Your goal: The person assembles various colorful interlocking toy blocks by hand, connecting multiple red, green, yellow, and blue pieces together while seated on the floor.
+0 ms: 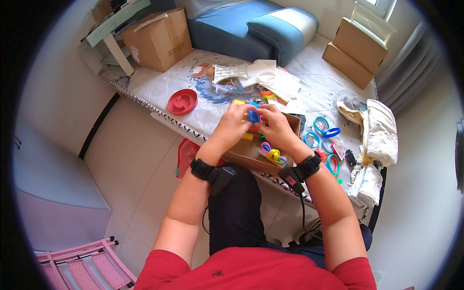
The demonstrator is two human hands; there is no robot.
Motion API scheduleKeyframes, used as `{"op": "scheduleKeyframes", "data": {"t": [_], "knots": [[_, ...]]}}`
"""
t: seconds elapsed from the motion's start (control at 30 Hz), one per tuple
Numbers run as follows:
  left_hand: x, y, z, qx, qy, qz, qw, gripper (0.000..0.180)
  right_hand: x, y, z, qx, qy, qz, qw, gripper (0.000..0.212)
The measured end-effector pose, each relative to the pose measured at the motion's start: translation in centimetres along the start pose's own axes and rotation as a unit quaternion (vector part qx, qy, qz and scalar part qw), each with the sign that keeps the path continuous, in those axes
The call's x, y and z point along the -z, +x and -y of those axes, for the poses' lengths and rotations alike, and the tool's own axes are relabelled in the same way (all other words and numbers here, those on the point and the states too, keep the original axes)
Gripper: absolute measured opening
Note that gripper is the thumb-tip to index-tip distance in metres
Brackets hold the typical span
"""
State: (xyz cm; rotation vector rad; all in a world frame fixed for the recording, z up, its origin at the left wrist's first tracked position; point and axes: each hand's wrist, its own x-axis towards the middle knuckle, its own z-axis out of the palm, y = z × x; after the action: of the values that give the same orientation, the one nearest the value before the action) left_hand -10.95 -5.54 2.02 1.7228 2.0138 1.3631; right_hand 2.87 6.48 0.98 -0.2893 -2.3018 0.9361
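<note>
My left hand (233, 125) and my right hand (279, 128) meet above an open cardboard box (244, 155). Between their fingertips they pinch a small blue piece (253, 116) that looks like plastic; its exact kind is too small to tell. Beneath my fingers, yellow, red and green pieces show inside the box, partly hidden by the hands. A bundle of pink, blue and yellow bands (273, 155) lies in the box's near right part, below my right hand. Both wrists wear black straps with dark devices.
Blue and teal wristbands (311, 140) lie right of the box, near folded white cloth (381, 133). A round red dish (182, 102) sits at the left. White papers (280, 84) lie behind the box. Cardboard cartons (159, 41) and blue cushions (232, 31) stand farther back.
</note>
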Motion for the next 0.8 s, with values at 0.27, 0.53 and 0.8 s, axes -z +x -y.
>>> {"op": "scheduleKeyframes", "data": {"t": [0.27, 0.53, 0.8], "knots": [[1.7, -0.8, 0.0, -0.036, 0.218, 0.014, 0.975, 0.042, -0.2, 0.1, 0.6, 0.035, 0.003, 0.032, 0.999, 0.033], [1.3, -0.7, 0.5, -0.130, 0.257, 0.000, 0.958, 0.046, 1.2, -0.8, 0.3, 0.026, -0.083, 0.047, 0.995, 0.023], [1.5, -0.2, 1.2, -0.124, 0.246, 0.020, 0.961, 0.048, 1.1, -1.8, 0.0, 0.037, -0.052, 0.087, 0.994, 0.028]]}}
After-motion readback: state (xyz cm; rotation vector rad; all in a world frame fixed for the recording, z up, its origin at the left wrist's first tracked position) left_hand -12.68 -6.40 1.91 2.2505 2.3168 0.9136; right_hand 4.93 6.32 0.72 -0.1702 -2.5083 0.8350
